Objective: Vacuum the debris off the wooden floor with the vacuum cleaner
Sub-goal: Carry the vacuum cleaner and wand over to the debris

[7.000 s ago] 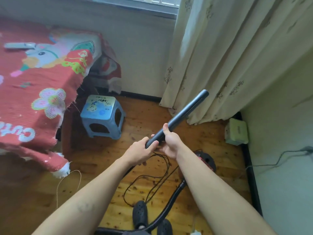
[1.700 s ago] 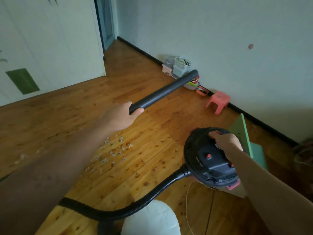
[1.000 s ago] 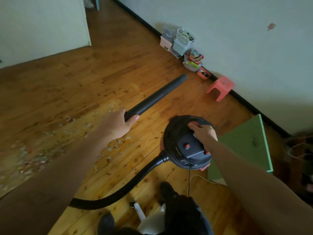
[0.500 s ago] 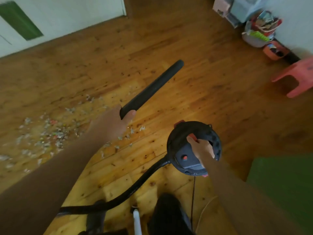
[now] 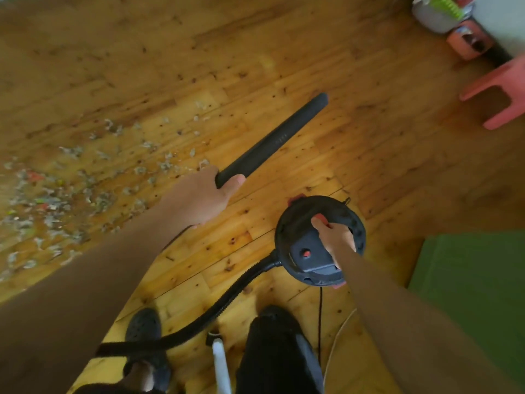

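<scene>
My left hand (image 5: 199, 199) grips the near end of the black vacuum wand (image 5: 274, 140), which points away to the upper right, its tip above the boards. My right hand (image 5: 335, 237) holds the handle on top of the round black vacuum cleaner body (image 5: 301, 248), which has a red button. A ribbed black hose (image 5: 227, 302) runs from the body down past my feet. Small pale and coloured scraps of debris (image 5: 71, 189) are scattered over the wooden floor (image 5: 383, 172) to the left of the wand.
A pink plastic stool (image 5: 500, 92) stands at the right, with small containers (image 5: 443, 12) along the wall beyond it. A green panel (image 5: 477, 280) lies at the lower right. A thin cord (image 5: 320, 314) trails behind the vacuum body. My dark shoes (image 5: 145, 325) are at the bottom.
I turned from the curtain corner to the open floor. My right hand moved from the wand to the vacuum body's handle. In the last second the view tilted further down and the body sank lower.
</scene>
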A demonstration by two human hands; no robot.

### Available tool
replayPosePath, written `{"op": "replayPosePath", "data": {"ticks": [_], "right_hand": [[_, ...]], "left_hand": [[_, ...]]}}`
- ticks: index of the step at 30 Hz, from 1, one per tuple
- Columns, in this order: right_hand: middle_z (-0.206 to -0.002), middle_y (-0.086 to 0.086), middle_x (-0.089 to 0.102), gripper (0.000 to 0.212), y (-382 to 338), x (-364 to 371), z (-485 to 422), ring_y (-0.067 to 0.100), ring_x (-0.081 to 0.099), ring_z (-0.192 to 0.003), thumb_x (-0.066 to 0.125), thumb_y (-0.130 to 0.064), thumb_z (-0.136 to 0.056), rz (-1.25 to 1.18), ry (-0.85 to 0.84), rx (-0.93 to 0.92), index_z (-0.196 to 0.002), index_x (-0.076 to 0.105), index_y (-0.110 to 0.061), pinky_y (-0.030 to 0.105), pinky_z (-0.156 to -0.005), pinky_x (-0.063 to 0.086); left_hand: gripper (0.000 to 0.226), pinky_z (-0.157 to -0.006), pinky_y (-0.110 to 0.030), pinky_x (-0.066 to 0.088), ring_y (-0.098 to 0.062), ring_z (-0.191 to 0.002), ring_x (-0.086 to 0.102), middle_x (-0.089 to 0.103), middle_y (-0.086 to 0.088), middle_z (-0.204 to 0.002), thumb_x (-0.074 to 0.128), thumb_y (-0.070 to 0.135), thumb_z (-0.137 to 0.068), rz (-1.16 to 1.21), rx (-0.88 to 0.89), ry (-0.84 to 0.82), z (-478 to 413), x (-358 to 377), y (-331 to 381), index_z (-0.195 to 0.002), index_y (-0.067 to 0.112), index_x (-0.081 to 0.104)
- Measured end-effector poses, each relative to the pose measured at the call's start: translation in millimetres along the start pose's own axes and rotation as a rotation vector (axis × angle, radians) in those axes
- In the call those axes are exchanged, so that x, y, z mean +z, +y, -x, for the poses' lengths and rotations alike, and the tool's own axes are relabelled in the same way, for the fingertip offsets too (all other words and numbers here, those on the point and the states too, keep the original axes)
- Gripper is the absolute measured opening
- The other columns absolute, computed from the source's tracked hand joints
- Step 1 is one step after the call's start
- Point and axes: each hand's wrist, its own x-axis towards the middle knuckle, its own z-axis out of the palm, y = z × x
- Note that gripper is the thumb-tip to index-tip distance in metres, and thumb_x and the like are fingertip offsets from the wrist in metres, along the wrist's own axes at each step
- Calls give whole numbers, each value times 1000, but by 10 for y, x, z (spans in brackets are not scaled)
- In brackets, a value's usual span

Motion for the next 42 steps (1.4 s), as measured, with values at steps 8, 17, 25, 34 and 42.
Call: {"op": "replayPosePath", "data": {"ticks": [8, 17, 25, 34, 42], "right_hand": [[-39, -3, 43, 58, 234, 200, -182, 16, 42, -37, 56, -70, -77, -110, 86, -15, -55, 51, -16, 28, -43, 32], [-42, 2, 41, 60, 594, 151, -213, 19, 40, -38, 61, -69, -72, -154, 41, -124, -56, 53, -12, 28, -43, 29], [-40, 0, 36, 55, 710, 322, 29, 18, 37, -39, 65, -62, -76, -238, -38, -56, -65, 52, -9, 24, -44, 29], [-31, -4, 42, 64, 544, 590, -38, 15, 44, -31, 54, -72, -81, -211, 27, -66, -58, 52, -12, 22, -38, 31], [-60, 6, 62, 78, 561, 623, -116, 22, 60, -55, 28, -75, -90, 118, 91, -140, -71, 62, -6, 27, -45, 39]], "left_hand": [[54, -34, -23, 41, -14, -31, 52, 50, 6, -43, 31, 73, -91, 120, 133, 33, 64, 326, -303, -84, 22, 46], [58, -38, -26, 42, -14, -30, 46, 54, -2, -53, 39, 73, -89, 252, 115, 87, 486, 558, -601, -85, 16, 49], [54, -38, -25, 40, -15, -31, 45, 49, -2, -49, 36, 70, -91, 111, 124, 155, 849, 664, -590, -84, 18, 46], [52, -39, -25, 40, -14, -32, 46, 53, -3, -53, 37, 69, -91, 90, 53, 118, 788, 785, -571, -91, 19, 48], [51, -40, -24, 41, -10, -35, 50, 56, 1, -58, 36, 73, -89, 59, 69, 196, 701, 839, -626, -84, 24, 47]]}}
